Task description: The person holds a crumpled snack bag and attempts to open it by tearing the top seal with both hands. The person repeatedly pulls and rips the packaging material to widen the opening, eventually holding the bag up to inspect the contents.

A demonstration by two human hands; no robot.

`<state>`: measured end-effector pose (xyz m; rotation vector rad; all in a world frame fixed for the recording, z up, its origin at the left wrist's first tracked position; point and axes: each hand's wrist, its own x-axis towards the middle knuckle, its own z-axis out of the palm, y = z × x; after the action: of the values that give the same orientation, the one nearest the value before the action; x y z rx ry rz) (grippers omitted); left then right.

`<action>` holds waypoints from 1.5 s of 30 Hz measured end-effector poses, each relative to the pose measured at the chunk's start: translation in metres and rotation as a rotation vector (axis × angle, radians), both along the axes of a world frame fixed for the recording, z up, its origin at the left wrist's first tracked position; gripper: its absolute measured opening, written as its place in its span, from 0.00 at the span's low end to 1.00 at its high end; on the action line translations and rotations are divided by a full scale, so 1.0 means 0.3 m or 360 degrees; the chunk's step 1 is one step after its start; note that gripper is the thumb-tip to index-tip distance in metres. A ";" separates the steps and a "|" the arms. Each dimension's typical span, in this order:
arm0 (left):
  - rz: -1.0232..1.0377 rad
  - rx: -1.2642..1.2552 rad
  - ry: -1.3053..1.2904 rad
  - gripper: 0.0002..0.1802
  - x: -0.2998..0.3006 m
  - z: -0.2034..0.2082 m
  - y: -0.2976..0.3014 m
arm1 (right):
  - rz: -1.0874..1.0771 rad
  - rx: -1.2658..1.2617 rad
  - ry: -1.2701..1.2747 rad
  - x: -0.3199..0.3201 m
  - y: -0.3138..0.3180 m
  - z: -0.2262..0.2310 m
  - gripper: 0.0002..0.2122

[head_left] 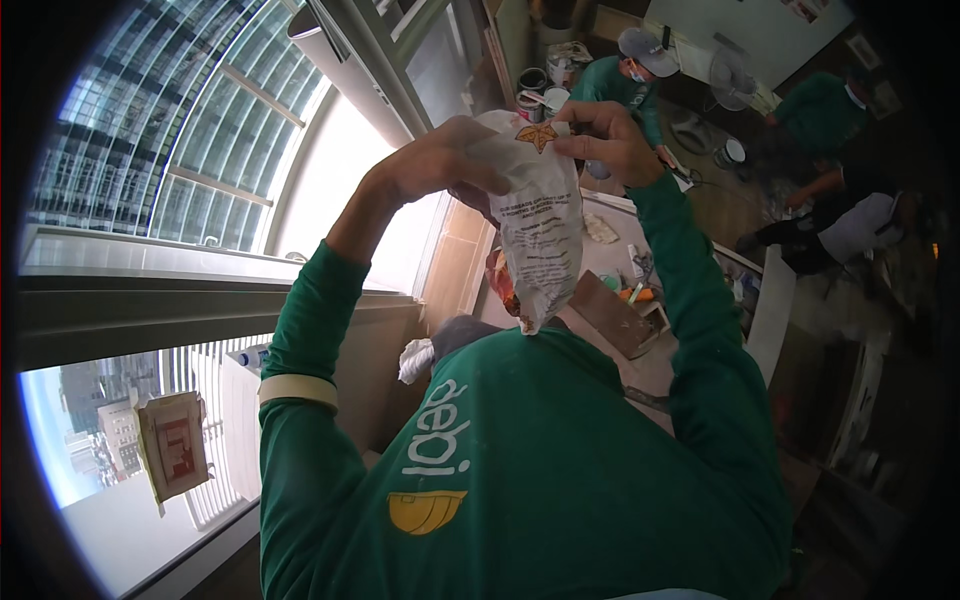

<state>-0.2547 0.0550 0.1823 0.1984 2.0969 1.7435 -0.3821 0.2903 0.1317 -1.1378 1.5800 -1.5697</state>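
A white printed bag [540,235] with an orange star shape near its top hangs in front of my chest, held up by both hands. My left hand [440,165] grips its upper left side with the fingers curled. At the upper right corner, the thumb and fingers of my right hand [608,140] pinch the bag's edge. What is inside the bag cannot be seen. Partly hidden behind its lower left side is a red and orange wrapper-like thing [502,280]. Both my arms are raised, in green sleeves.
Large windows [215,130] stand on my left. Below are a brown board [612,315] and a white crumpled cloth [416,360]. Paint cans [533,82] sit ahead. A capped co-worker [620,85] crouches there; other people [825,120] are at the right, near a fan [733,80].
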 end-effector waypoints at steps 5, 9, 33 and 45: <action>0.0015 -0.0042 0.0093 0.21 -0.002 -0.009 -0.013 | -0.0156 -0.0082 0.0052 0.034 0.013 0.027 0.07; 0.0001 -0.0177 0.0157 0.21 0.000 -0.015 -0.033 | -0.0188 -0.0061 0.0122 0.036 0.050 0.028 0.07; -0.0013 -0.0368 0.0686 0.08 0.036 0.013 -0.046 | -0.0276 0.0077 0.1101 0.184 -0.059 0.151 0.18; -0.0052 -0.0573 0.0585 0.16 0.033 0.001 -0.051 | -0.0081 0.0270 0.0617 0.136 -0.022 0.076 0.09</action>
<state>-0.2448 0.0398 0.1828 0.4731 2.6081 1.3566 -0.3411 0.2838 0.1545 -1.3737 1.9636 -1.2674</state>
